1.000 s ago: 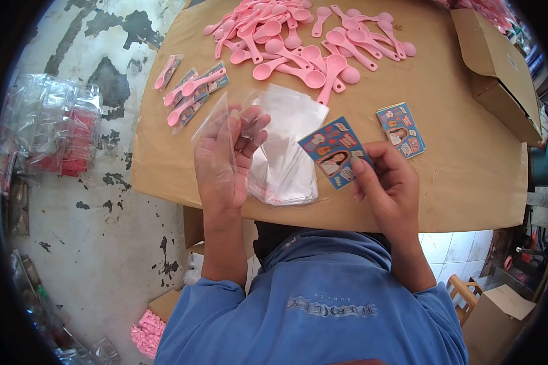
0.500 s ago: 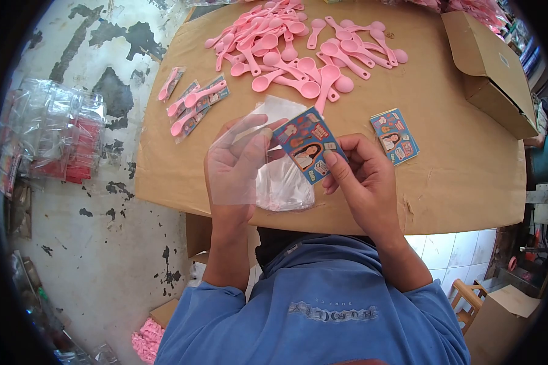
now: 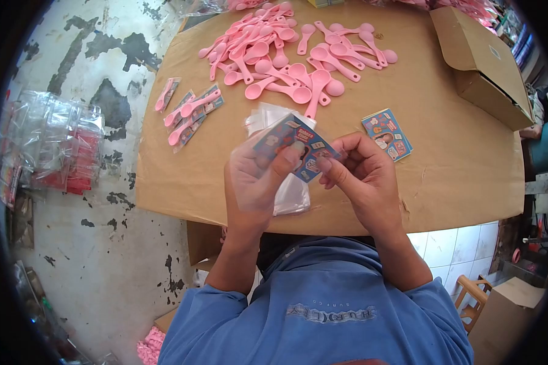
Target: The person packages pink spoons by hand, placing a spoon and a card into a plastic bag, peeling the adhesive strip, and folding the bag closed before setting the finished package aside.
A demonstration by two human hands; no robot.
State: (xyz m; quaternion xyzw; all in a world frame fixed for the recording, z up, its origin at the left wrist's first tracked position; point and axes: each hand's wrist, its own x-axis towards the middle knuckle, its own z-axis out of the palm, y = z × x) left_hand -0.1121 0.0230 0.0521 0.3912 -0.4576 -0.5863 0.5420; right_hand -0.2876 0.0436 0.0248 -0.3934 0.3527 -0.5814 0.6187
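Card [image 3: 303,135] now overlaps the clear bag [image 3: 245,187] further. Left fingers [image 3: 283,163] pinch both; right fingers [image 3: 341,175] grip the card's corner.

One head cam is looking fwd & steeply down from just above the wearer's blue shirt [image 3: 323,304], which is filling the btm ctr up close. L hand [image 3: 256,188] & R hand [image 3: 368,182] are showing mid-frame, fairly near. Beyond, the table [image 3: 456,176] is stretching twd the top, w/ floor [image 3: 128,261] showing at L, & the wide view is bending straight edges.
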